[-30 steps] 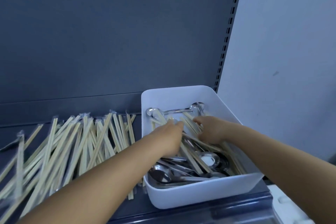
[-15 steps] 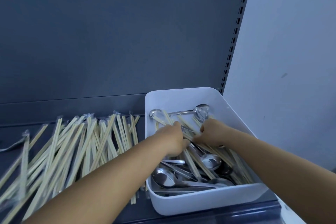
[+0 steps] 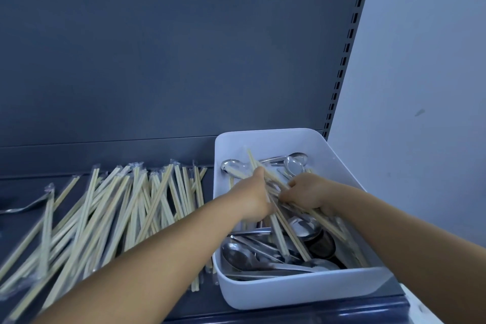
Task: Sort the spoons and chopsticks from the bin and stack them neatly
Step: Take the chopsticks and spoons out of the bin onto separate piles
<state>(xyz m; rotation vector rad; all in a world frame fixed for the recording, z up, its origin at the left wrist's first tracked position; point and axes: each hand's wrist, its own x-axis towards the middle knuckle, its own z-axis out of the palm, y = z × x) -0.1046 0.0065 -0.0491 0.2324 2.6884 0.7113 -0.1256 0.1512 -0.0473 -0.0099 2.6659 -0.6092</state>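
Bin: white bin (image 3: 302, 294) at 4 o'clock of the view, on the dark shelf (image 3: 15, 187), its far wall against the grey back panel (image 3: 171, 60).
Chopsticks in bin: wrapped chopsticks (image 3: 286, 234) still lie crossed over the spoons; roughly a dozen or more, too tangled and covered by hands for a true count.
Spoons in bin: metal spoons (image 3: 244, 258) heaped on the bottom, bowls at 6 o'clock and 12 o'clock of the bin; about eight to ten bowls show, more likely buried.
Left hand: left hand (image 3: 253, 198) inside the bin, grip curled round a bundle of chopsticks whose ends stick out toward 12 o'clock.
Right hand: right hand (image 3: 307, 193) just beside it at 3 o'clock, fingers curled, pinching more sticks from the same tangle.
Sorted chopsticks: loose pile of chopsticks (image 3: 105, 218) on the shelf at 9 o'clock of the bin, fanned and overlapping; several dozen, not countable.
Sorted spoons: one lone metal handle (image 3: 23, 208) at the far 9 o'clock edge; no spoon stack in view.
Progress: judged past halfway on chopsticks; spoons barely begun.
Left to do: clear remaining sticks, lift out spoons, square both piles, since the pile is not yet neat.
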